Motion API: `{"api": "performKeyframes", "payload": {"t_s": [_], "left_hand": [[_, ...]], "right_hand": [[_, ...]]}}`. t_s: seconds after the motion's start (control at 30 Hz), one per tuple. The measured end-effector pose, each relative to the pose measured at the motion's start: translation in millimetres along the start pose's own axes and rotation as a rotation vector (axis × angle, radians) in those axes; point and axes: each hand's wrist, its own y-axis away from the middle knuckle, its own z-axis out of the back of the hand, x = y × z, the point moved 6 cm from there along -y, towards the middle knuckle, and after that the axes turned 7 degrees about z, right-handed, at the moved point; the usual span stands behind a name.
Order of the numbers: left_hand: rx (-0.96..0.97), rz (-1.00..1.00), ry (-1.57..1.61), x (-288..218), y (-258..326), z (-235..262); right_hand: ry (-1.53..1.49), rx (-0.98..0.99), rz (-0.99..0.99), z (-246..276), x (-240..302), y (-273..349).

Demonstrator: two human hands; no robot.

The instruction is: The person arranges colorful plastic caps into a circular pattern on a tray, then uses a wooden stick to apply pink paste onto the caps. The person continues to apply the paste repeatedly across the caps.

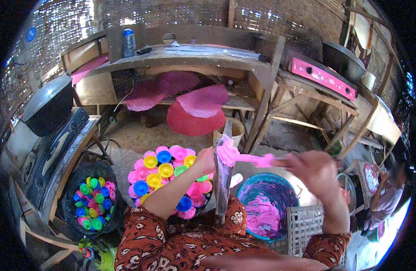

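Head view: left hand [208,161] grips narrow grey board [223,192], right hand [312,170] pink-coated stick [258,159]. Pink paste [260,211] remains in round teal basin [283,186].

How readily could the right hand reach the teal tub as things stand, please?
Probably yes: the right hand, holding a tool, looks near the open tub; the basket beside it leaves most of its mouth free.

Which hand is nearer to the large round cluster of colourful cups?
Left. The left hand overlaps the upper right edge of the cluster in this view, holding the board; the right hand, on the stick, is farther right, beyond the board.
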Motion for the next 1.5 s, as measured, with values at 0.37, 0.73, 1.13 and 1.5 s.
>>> {"api": "performKeyframes", "payload": {"t_s": [0.37, 0.73, 1.13, 1.5], "left_hand": [[-0.240, -0.080, 0.008, -45.9, 23.3, 27.5], [-0.318, -0.207, 0.006, -76.5, 47.2, 40.8], [-0.055, -0.117, 0.273, -3.5, 22.1, 42.1], [0.049, -0.093, 1.337, -5.1, -8.8, 26.4]], "right_hand": [[-0.135, 0.622, -0.201, -4.8, -34.7, -39.8], [-0.027, 0.476, 0.030, -19.8, -5.6, -70.5], [0.111, -0.228, 0.132, 5.1, 25.1, -22.1], [-0.821, -0.336, -0.864, -134.0, 30.4, 68.2]]}}
